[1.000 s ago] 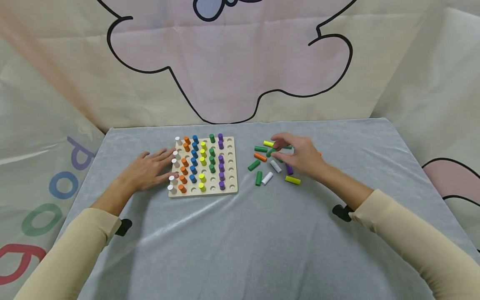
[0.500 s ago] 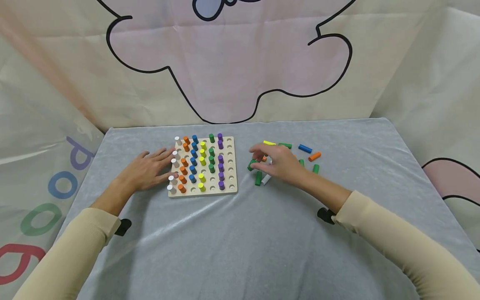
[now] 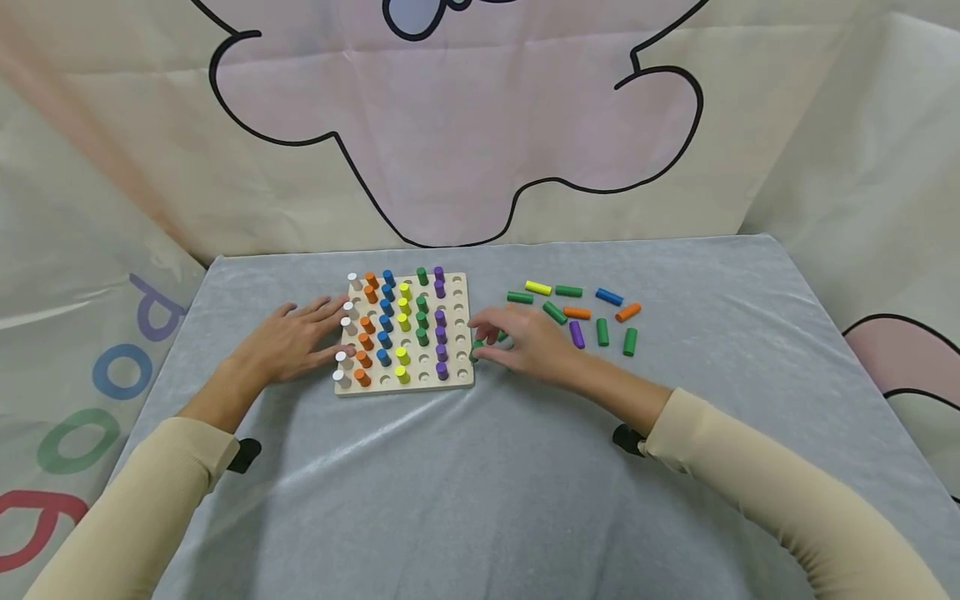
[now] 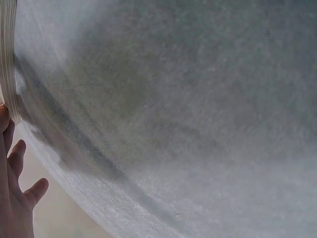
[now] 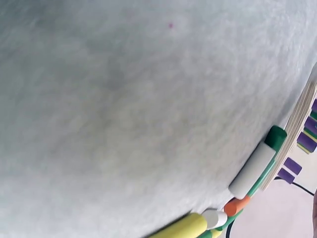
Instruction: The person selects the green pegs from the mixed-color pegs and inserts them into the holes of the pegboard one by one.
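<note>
The right hand (image 3: 525,343) has moved leftward from the scatter of loose pegs (image 3: 577,313). A second ago it sat among them, over their far part; half a second ago it was at their near left edge; now its fingertips are at the right edge of the peg board (image 3: 408,333). Its fingers (image 3: 487,330) are curled inward, and a green peg (image 3: 476,350) shows just below their tips, against the board's right edge. The hand appears to be pinching this peg, though the grip itself is partly hidden.

In the right wrist view a green-ended peg (image 5: 275,137) and a white peg (image 5: 252,170) lie against the board's layered edge (image 5: 297,124), with orange and yellow pegs behind them. The white and green pegs that lay on the near left of the scatter earlier are no longer visible in the head view; the hand now covers that spot. Behind the right knuckles the remaining pegs lie uncovered on the grey cloth (image 3: 480,467).

The left hand (image 3: 292,342) has not shifted. Its fingers are straight and slightly spread, with the tips touching the board's left edge beside the white pegs (image 3: 347,333). The left wrist view shows only fingertips (image 4: 17,158) by the board's edge (image 4: 7,59) and the cloth.
</note>
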The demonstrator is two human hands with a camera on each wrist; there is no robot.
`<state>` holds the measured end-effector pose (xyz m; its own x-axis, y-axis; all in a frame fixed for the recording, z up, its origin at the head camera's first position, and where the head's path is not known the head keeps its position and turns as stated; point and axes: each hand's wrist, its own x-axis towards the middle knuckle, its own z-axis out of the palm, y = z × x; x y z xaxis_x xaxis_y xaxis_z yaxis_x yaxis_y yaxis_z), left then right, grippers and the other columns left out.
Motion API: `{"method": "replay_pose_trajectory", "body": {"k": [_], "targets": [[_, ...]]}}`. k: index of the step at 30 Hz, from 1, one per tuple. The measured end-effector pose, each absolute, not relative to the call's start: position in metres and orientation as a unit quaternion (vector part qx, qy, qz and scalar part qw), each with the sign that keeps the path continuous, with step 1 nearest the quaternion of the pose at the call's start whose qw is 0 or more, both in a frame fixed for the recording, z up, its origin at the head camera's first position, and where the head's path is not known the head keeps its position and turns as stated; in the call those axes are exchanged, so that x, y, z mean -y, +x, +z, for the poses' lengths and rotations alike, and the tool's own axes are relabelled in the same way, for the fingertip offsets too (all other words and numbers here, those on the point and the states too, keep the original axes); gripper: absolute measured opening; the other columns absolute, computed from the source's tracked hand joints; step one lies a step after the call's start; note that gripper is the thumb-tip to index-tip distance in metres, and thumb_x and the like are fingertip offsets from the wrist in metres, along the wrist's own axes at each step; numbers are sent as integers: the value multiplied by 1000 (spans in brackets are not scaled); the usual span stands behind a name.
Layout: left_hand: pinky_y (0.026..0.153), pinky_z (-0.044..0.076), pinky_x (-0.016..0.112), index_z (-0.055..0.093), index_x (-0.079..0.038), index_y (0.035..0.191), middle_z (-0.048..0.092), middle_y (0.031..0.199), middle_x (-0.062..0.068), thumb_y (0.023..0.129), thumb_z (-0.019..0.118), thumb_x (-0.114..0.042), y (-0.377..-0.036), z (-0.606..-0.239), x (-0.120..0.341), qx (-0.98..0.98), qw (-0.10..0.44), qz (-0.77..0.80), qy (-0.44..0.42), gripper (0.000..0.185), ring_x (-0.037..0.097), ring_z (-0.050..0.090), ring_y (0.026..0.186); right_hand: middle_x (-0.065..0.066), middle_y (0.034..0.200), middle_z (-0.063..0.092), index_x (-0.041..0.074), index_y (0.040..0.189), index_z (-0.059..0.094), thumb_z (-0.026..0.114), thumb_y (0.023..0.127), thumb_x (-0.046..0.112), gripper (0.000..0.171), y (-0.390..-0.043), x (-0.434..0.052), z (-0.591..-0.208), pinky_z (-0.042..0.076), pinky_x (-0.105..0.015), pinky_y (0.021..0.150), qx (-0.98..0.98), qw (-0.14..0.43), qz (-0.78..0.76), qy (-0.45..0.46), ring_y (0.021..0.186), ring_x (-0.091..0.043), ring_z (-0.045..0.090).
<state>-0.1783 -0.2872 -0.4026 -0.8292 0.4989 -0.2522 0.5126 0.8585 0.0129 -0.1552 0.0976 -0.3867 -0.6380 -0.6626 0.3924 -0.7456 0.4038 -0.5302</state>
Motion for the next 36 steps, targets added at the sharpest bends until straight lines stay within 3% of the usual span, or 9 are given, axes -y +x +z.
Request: {"method": "replay_pose_trajectory", "body": {"k": [16,36], "targets": [[106,31,67,37,-5,154,26,162,16,99,48,-58,-176,-403,288,-955,92,-23,282,77,40,28,146,1,94,71,6,113,69,83,83,16,34,-144,-82,-393,54,-27,74,839,38,327,433,84,-11,63],[107,29,68,28,-5,157,22,163,16,100,41,-62,-176,-402,285,-957,112,-26,266,81,41,24,147,0,94,71,7,116,69,80,86,15,34,-143,-72,-395,51,-21,74,851,0,285,441,82,-12,64]]}}
